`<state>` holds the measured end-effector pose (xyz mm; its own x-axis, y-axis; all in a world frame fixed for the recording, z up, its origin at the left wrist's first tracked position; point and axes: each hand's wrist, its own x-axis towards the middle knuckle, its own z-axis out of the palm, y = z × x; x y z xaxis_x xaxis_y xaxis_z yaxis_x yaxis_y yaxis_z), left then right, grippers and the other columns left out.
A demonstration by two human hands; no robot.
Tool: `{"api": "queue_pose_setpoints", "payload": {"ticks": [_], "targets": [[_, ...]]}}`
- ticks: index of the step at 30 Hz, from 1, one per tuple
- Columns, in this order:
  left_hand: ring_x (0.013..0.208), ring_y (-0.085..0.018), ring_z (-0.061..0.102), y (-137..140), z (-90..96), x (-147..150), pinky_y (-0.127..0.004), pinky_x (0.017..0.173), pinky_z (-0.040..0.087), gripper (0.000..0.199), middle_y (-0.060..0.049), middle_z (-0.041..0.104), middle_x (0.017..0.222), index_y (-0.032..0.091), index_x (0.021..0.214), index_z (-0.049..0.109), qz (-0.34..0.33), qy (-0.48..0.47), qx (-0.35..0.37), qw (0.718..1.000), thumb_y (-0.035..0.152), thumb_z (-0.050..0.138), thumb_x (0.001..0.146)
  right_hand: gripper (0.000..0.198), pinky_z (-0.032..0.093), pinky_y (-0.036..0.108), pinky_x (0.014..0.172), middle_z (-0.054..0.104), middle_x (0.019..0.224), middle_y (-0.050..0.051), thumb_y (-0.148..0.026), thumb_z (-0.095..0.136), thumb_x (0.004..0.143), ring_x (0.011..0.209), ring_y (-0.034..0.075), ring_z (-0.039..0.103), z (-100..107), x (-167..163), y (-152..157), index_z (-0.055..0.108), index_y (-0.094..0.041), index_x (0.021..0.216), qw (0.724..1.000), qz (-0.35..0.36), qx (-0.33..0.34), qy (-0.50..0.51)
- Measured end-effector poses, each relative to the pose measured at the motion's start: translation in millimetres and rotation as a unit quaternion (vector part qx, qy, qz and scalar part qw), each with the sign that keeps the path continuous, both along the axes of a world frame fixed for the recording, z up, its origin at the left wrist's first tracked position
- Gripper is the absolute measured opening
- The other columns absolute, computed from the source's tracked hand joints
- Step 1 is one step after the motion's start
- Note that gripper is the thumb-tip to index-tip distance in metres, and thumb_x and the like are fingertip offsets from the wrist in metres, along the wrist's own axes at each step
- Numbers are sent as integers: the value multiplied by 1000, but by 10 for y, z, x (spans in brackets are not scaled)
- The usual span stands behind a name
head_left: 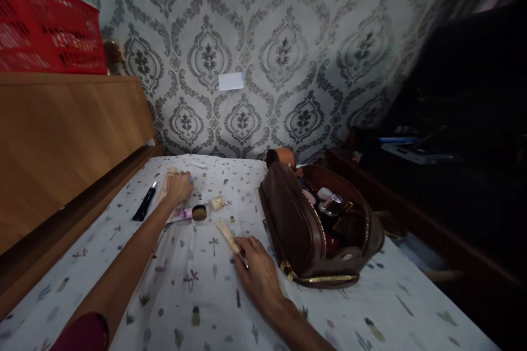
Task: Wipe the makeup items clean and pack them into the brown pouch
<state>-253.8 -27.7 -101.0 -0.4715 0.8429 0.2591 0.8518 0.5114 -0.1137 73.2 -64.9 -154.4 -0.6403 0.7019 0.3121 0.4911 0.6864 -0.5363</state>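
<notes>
Mid-cloth point(177, 285), the cream tube point(227, 237) lies just far-L of the R hand point(260, 274), which looks to pinch its silver end btwn thumb & fingers. Long axis runs diag.: flat end points away & L, silver end back twd the palm. Bag point(290, 230) sits immed. R of that hand, so R is nearer to it by a lot; its zip-edged mouth gapes upward, w/ cosmetics point(331, 205) inside, & its near-L corner is just beside the R hand. Hands are well apart: L hand point(180, 187) reaches farther out, fingers curled down by a beige tube point(165, 185), a blue bit point(191, 179) showing past them; can't tell if it grips anything. Purple tube point(181, 214) lies btwn the hands, closer to the L forearm, w/ the jar point(217, 203) just R of it; black tube point(145, 203) is L of that forearm, slanting away to R. White stick point(200, 165) lies past L hand, nr the far edge. Wall point(247, 33) closes the far side, wood cabinet point(74, 120) the L. Open room: cloth btwn forearms, plus a strip btwn jar & bag.
</notes>
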Motion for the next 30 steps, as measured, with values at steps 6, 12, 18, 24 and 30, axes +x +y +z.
{"api": "queue_pose_setpoints", "payload": {"ticks": [6, 12, 18, 24, 30], "targets": [[117, -26, 59, 644, 109, -162, -48, 99, 49, 34, -10, 61, 129, 16, 123, 60, -59, -2, -18, 998, 36, 58, 96, 31, 53, 33, 79, 67, 97, 6, -6, 54, 84, 89, 22, 65, -20, 8, -12, 66, -22, 107, 999, -9, 23, 21], [117, -26, 60, 1051, 26, -206, -50, 96, 53, 38, -11, 59, 134, 17, 128, 58, -96, -22, -69, 993, 33, 63, 94, 31, 52, 31, 78, 66, 96, 4, -3, 56, 83, 91, 22, 65, 9, 7, -9, 65, -23, 105, 1000, -10, -9, 20], [111, -24, 63, 983, 170, -270, -47, 94, 54, 34, -10, 63, 127, 17, 124, 61, -103, -62, -86, 989, 35, 61, 95, 27, 52, 32, 79, 65, 96, 5, -5, 56, 85, 91, 22, 64, 42, 10, 2, 66, -21, 103, 1000, -4, -21, 11], [110, -24, 64, 590, 380, -545, -47, 94, 54, 36, -10, 64, 125, 17, 125, 59, -14, -75, -67, 995, 39, 58, 96, 26, 51, 33, 80, 66, 97, 5, -8, 53, 87, 92, 21, 64, -9, -1, 28, 65, -21, 106, 1000, 4, -17, 21], [103, -22, 65, 119, 200, -509, -44, 89, 55, 34, -9, 65, 119, 16, 119, 62, 39, -82, -102, 991, 39, 59, 95, 27, 51, 34, 82, 66, 100, 6, -10, 52, 88, 95, 22, 64, -23, 2, 38, 65, -21, 109, 999, 11, -19, 24]]}}
